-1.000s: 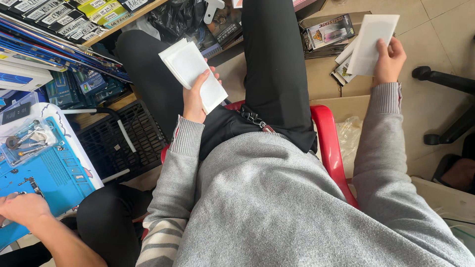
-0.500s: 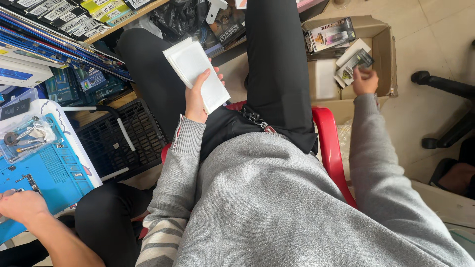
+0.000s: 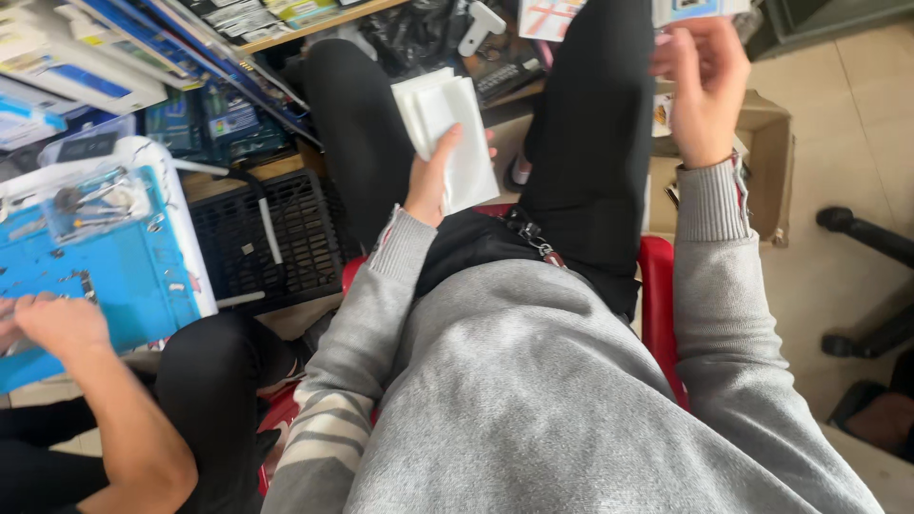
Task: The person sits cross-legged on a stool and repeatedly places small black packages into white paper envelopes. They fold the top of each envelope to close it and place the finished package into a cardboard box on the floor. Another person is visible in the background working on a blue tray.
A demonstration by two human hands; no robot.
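Note:
I sit on a red chair (image 3: 657,286) in a grey sweater and black trousers. My left hand (image 3: 433,181) grips a stack of flat white packets (image 3: 447,128) above my left thigh. My right hand (image 3: 700,81) is raised near the top edge and pinches a small flat package (image 3: 695,8) that is mostly cut off by the frame. Below and behind that hand stands an open cardboard box (image 3: 771,157) on the floor.
Another person's hand (image 3: 57,324) and arm rest on a blue work mat (image 3: 105,271) with small tools at the left. A black plastic crate (image 3: 257,238) stands beside it. Shelves of packaged goods (image 3: 143,48) run along the top left. A black chair base (image 3: 866,233) lies at the right.
My right hand has come up out of the cardboard box with a small package and now holds it high. The left hand has kept its white packets nearly still.

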